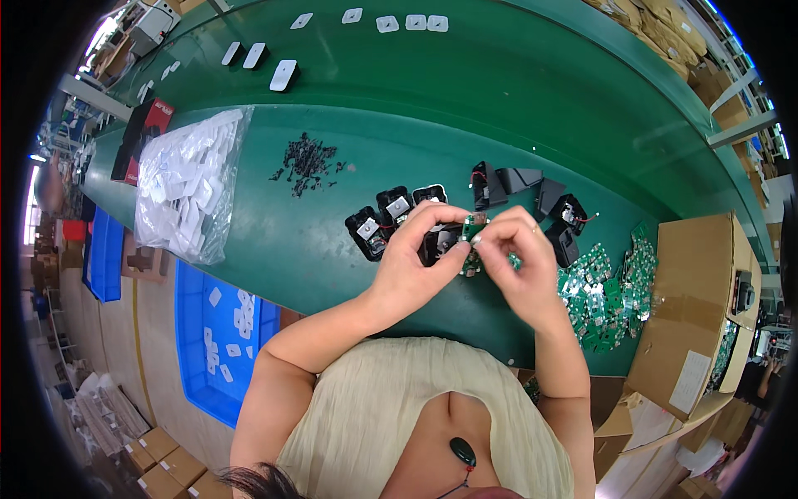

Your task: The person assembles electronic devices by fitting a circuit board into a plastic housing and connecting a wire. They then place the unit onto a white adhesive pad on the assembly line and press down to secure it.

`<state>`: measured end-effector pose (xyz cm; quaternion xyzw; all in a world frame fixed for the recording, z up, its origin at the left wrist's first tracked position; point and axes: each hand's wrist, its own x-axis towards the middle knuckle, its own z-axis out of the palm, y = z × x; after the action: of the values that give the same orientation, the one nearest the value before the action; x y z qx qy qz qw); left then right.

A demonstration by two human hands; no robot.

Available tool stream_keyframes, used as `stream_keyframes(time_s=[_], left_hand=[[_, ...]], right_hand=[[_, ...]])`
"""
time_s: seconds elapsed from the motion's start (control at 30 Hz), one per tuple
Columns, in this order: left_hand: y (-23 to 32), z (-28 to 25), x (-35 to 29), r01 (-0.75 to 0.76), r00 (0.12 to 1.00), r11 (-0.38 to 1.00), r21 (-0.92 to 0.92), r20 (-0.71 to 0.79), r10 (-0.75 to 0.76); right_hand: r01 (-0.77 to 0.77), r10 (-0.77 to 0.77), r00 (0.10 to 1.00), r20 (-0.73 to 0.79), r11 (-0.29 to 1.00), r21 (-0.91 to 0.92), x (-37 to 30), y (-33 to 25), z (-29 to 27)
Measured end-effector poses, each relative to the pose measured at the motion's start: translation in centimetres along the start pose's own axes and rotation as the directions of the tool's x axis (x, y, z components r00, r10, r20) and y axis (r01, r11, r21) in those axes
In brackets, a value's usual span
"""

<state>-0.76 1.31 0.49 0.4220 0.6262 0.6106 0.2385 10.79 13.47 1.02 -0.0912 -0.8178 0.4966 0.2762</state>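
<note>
A small green circuit board [472,226] is held upright between the thumb and fingers of my left hand [416,262]. My right hand [525,266] pinches at the board's right edge, its fingers closed; whatever else may be in that pinch is too small to make out. Just behind and left of my hands stand open black housings [366,233] with circuit boards and silvery parts inside. More black housings [519,179], some trailing red wires, lie beyond my right hand. A heap of loose green circuit boards [603,299] spreads to the right of it.
Small black parts [307,162] lie piled on the green table [299,279]. A clear bag of white covers [187,187] rests at left, beside a black-and-red box [143,137]. White-topped pieces [283,75] sit along the far belt. A blue bin [195,366] and a cardboard box [686,299] flank me.
</note>
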Motion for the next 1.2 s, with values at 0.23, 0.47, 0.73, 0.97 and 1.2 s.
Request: stream_keyframes(time_s=[0.23, 0.47, 0.73, 0.97, 1.2], left_hand=[[0.7, 0.6, 0.1, 0.283, 0.958, 0.871, -0.402, 0.082, -0.274], [-0.1, 0.1, 0.3, 0.114, 0.993, 0.978, -0.177, 0.027, -0.111], [-0.3, -0.7, -0.2, 0.263, 0.962, 0.844, -0.467, 0.059, -0.267], [0.5, -0.7, -0.2, 0.302, 0.952, 0.823, -0.481, 0.112, -0.283], [0.4, -0.5, -0.4, 0.139, 0.982, 0.958, -0.253, -0.093, -0.167]], right_hand=[[-0.146, 0.220, 0.972, -0.079, 0.837, 0.527, 0.5, 0.8, 1.6], [-0.098, 0.166, 0.978, -0.129, 0.903, 0.418, 0.3, 1.3, 2.4], [0.120, -0.106, 0.937, -0.334, 0.993, 0.022, 0.2, 0.9, 3.8], [0.210, -0.236, 0.946, -0.224, 0.968, -0.135, 0.3, 0.5, 3.1], [0.231, -0.256, 0.966, -0.037, 0.917, -0.324, 0.6, 0.0, 1.1]])
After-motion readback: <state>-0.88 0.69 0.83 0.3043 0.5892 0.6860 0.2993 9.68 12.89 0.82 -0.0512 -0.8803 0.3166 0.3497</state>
